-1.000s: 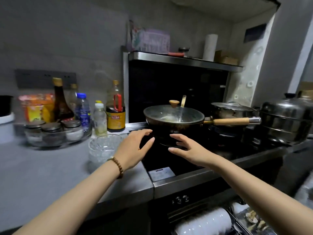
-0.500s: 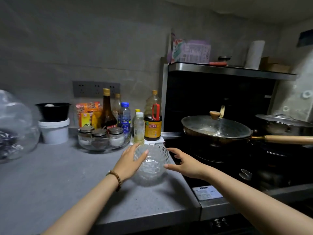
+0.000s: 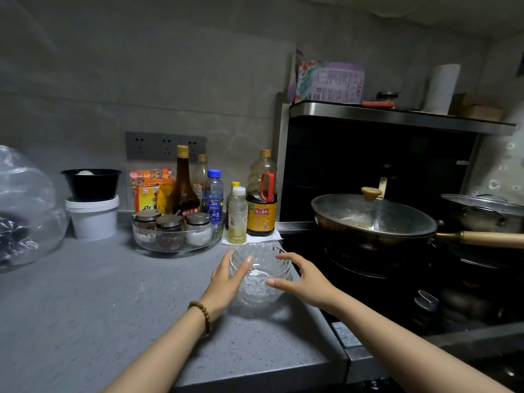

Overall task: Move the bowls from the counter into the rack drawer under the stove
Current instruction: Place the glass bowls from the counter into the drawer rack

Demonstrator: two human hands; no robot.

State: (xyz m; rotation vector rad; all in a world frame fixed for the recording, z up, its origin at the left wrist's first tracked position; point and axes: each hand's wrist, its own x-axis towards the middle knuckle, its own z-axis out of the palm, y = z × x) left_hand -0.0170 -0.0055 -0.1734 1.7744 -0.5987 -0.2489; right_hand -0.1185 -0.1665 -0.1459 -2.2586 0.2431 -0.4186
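Note:
A clear cut-glass bowl (image 3: 259,275) stands on the grey counter (image 3: 99,302) by the stove's left edge. My left hand (image 3: 226,279) lies against the bowl's left side with straight fingers. My right hand (image 3: 304,280) hovers at its right side, fingers spread and slightly bent; whether it touches the glass I cannot tell. The bowl rests on the counter. The rack drawer under the stove is out of view.
Behind the bowl stand oil and sauce bottles (image 3: 261,197) and a glass tray of spice jars (image 3: 175,236). A lidded wok (image 3: 374,219) with a wooden handle sits on the black stove (image 3: 368,279). A white tub (image 3: 92,217) and plastic bag (image 3: 25,208) stand at left.
The view swung left from the stove to the counter. Both hands moved from in front of the wok to either side of the glass bowl and closed in on it.

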